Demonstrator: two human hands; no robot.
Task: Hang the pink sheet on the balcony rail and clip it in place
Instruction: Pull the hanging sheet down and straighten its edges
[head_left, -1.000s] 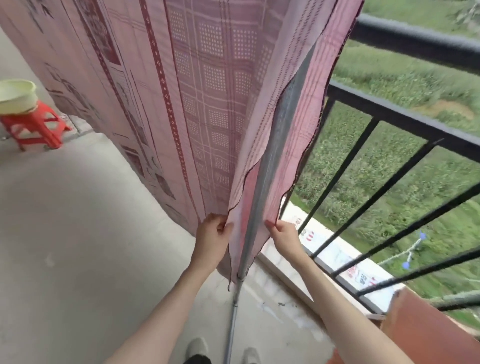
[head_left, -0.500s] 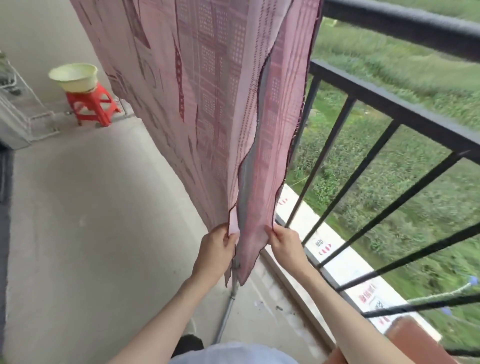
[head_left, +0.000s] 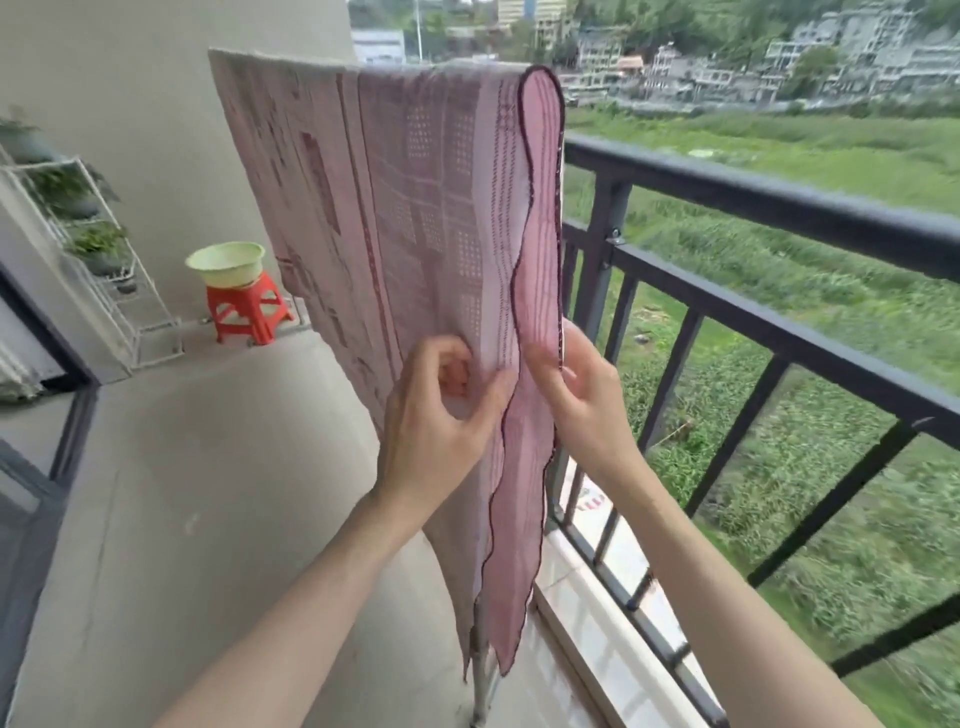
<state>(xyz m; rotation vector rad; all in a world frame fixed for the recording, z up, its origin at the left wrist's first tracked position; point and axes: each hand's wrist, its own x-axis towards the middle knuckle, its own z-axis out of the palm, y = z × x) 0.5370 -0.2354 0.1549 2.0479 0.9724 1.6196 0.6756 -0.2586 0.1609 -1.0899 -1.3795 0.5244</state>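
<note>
Along the balcony's edge, one pink sheet (head_left: 415, 208) hangs doubled over a high bar, its two layers falling toward the floor beside the black balcony rail (head_left: 769, 202); the sheet's near edge, trimmed with a dark wavy border, faces the camera; whether the top bar belongs to the rail or to a separate stand, I cannot tell, though one grey metal pole (head_left: 480, 686) shows below the cloth's lower tip. Two bare hands work at that near edge; the left hand (head_left: 441, 415) has its fingers curled against the inner layer, thumb and fingertips pinching the fabric; the right hand (head_left: 576, 384) grips the outer layer, thumb in front and fingers behind the cloth; the two hands sit close together, not touching, with the sheet's edge between them. No clip is visible on the sheet. Farther back on the concrete floor (head_left: 182, 493) stands one red plastic stool (head_left: 249, 312) carrying one pale green basin (head_left: 226, 262); one white wire shelf (head_left: 104, 249) with potted plants stands near the wall.
</note>
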